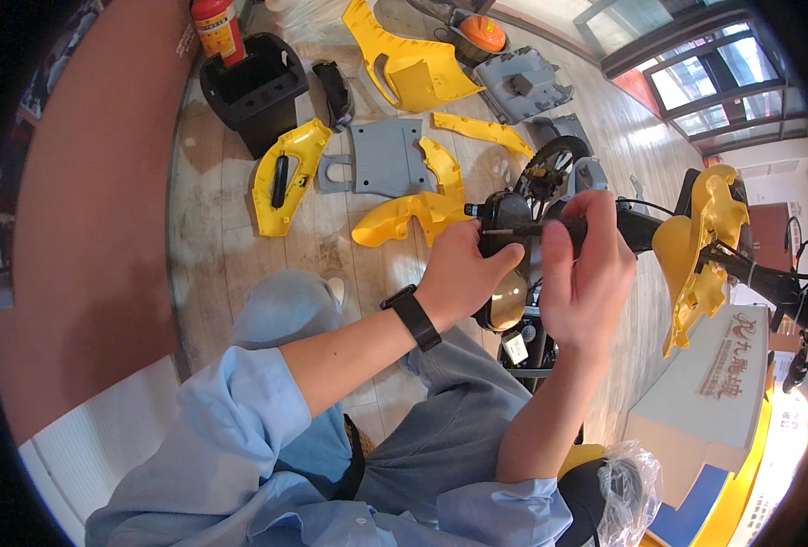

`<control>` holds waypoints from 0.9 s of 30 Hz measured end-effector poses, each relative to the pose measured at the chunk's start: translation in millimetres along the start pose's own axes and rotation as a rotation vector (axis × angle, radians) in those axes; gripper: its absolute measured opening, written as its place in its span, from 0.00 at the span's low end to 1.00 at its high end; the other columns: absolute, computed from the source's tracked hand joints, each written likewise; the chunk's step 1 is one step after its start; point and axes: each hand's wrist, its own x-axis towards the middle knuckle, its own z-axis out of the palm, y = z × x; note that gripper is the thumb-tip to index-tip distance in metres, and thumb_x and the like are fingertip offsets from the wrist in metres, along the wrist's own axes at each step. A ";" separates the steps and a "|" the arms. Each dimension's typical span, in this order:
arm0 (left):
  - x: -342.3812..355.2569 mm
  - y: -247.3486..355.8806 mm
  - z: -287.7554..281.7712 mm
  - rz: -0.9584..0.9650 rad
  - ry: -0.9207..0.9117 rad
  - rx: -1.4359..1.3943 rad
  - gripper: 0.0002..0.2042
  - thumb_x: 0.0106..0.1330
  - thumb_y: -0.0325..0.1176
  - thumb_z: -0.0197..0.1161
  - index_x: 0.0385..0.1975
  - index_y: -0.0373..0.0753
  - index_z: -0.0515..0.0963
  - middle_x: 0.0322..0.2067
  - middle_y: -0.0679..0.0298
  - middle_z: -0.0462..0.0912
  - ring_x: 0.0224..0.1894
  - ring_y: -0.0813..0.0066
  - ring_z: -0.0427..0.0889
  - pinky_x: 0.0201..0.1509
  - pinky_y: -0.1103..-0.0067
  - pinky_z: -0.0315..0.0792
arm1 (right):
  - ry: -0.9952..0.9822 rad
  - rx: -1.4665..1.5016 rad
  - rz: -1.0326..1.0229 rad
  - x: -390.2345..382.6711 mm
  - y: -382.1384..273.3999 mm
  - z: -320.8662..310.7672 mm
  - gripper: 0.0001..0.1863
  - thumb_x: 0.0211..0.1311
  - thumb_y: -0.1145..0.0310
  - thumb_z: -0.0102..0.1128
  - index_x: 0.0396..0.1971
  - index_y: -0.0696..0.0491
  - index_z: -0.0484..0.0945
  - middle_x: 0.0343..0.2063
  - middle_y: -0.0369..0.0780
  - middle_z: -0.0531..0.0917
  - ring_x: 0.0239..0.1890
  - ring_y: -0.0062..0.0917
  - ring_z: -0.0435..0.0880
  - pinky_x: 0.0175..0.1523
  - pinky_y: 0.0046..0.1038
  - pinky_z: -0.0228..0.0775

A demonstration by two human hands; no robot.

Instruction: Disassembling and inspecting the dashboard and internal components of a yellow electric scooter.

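Note:
My right hand (590, 273) pinches the dark handle of a screwdriver (513, 232) between thumb and fingers. Its thin shaft points left, toward the fingers of my left hand (466, 281). That hand is closed on the edge of a black twin-lens headlight (506, 305), its thumb lying across the front; some of its fingers are hidden. The headlight is at the front of a partly stripped two-wheeler, beside its dark frame tube. Whether the screwdriver's tip touches a screw, I cannot make out.
Yellow body panels (290, 173), a grey panel (388, 157) and a black bin-like part (256, 87) lie on the floor. A fire extinguisher (217, 29) stands by the left wall. At right, a yellow cover (696, 246) hangs near the handlebar; a wheel (554, 169) is beyond my hands.

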 end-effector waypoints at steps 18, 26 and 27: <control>-4.7 5.2 -2.2 0.056 -0.005 -0.095 0.11 0.60 0.32 0.66 0.37 0.32 0.82 0.26 0.62 0.84 0.27 0.80 0.80 0.33 0.79 0.74 | -0.076 0.194 0.023 1.0 -9.3 -10.1 0.04 0.62 0.74 0.53 0.34 0.57 0.73 0.24 0.46 0.78 0.24 0.43 0.78 0.30 0.36 0.68; -0.1 -1.1 1.9 0.090 0.005 -0.119 0.12 0.59 0.34 0.67 0.35 0.32 0.81 0.23 0.61 0.83 0.25 0.79 0.79 0.30 0.77 0.72 | -0.080 0.049 0.124 -2.1 -2.7 -17.2 0.12 0.65 0.64 0.59 0.28 0.54 0.70 0.14 0.45 0.75 0.20 0.43 0.78 0.28 0.39 0.68; 0.2 -1.2 -0.6 0.047 -0.019 -0.053 0.10 0.61 0.33 0.67 0.37 0.32 0.81 0.27 0.65 0.83 0.29 0.82 0.78 0.34 0.79 0.73 | -0.081 0.051 0.124 -1.6 -4.7 -19.6 0.12 0.65 0.64 0.59 0.28 0.54 0.70 0.14 0.45 0.75 0.20 0.43 0.78 0.28 0.39 0.68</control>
